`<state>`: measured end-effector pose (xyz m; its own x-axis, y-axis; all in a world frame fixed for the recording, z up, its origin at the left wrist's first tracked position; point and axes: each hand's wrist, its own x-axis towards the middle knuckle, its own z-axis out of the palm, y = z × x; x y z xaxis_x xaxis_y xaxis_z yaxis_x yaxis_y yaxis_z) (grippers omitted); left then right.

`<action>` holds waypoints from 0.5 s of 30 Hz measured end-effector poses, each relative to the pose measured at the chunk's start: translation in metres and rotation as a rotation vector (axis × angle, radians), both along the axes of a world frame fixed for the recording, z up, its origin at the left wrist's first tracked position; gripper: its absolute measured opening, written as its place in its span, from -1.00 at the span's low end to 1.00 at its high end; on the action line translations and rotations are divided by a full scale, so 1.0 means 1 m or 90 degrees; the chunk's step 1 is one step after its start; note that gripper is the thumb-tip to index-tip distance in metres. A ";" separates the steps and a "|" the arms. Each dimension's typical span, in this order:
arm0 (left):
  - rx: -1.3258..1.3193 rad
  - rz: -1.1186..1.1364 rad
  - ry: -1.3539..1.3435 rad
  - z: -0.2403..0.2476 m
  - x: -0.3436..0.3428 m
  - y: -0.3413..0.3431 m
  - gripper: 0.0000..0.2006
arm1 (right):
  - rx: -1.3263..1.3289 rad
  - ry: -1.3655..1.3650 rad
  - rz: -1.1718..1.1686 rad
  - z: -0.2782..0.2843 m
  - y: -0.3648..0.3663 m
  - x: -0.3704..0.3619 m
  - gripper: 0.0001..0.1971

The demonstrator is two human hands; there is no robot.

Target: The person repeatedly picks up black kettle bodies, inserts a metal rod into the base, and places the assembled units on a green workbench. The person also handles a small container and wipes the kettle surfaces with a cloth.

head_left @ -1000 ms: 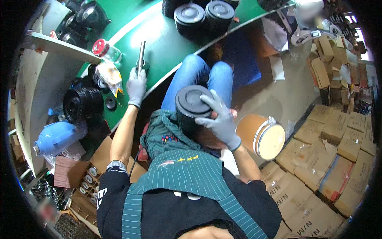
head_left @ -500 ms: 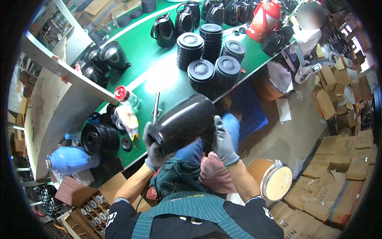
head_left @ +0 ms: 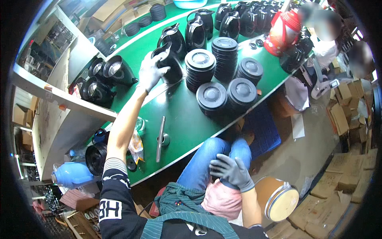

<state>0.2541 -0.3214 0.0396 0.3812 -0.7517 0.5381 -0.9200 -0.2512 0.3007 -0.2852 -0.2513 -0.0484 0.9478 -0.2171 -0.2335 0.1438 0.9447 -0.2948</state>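
Observation:
My left hand [head_left: 152, 73], in a grey glove, reaches out over the green table and grips a black vacuum jug [head_left: 173, 65] near its upper part. This jug stands beside other black jugs [head_left: 195, 34], just left of the stacked round black lids [head_left: 201, 59]. Above my lap, my right hand [head_left: 232, 171], also gloved, is raised with its fingers apart and nothing visible in it. A metal rod [head_left: 160, 139] stands at the near part of the table.
More black jugs [head_left: 117, 71] lie at the left. A red jug [head_left: 283, 34] stands at the far right. Nearer left are a plastic packet [head_left: 136, 147] and a light-blue jug body [head_left: 71, 174]. Cartons [head_left: 330, 191] and a brown drum [head_left: 278, 199] are at right; people work beyond.
The black jug that both hands held over my lap is now on the table among the others, with my left hand on it. My right hand has come off it and opened.

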 end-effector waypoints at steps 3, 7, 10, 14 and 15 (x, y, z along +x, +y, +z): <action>0.000 0.049 0.016 -0.003 0.018 -0.047 -0.43 | -0.008 -0.061 -0.003 -0.002 0.000 0.003 -0.18; 0.023 0.101 -0.013 -0.016 0.031 -0.084 -0.37 | -0.026 -0.045 0.009 -0.001 0.000 0.014 -0.18; -0.007 0.129 -0.045 -0.021 0.022 -0.085 -0.34 | -0.052 -0.002 0.005 0.000 0.004 0.016 -0.18; -0.070 0.108 -0.250 0.008 0.064 -0.018 -0.33 | -0.091 0.017 0.019 -0.002 0.004 0.021 -0.19; -0.014 0.222 -0.248 0.019 0.070 0.007 -0.38 | -0.104 0.024 0.022 -0.002 0.004 0.021 -0.19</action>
<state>0.3240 -0.3146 0.0586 0.3762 -0.6025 0.7039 -0.8271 -0.5607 -0.0379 -0.2646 -0.2475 -0.0503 0.9466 -0.2218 -0.2338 0.0971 0.8881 -0.4494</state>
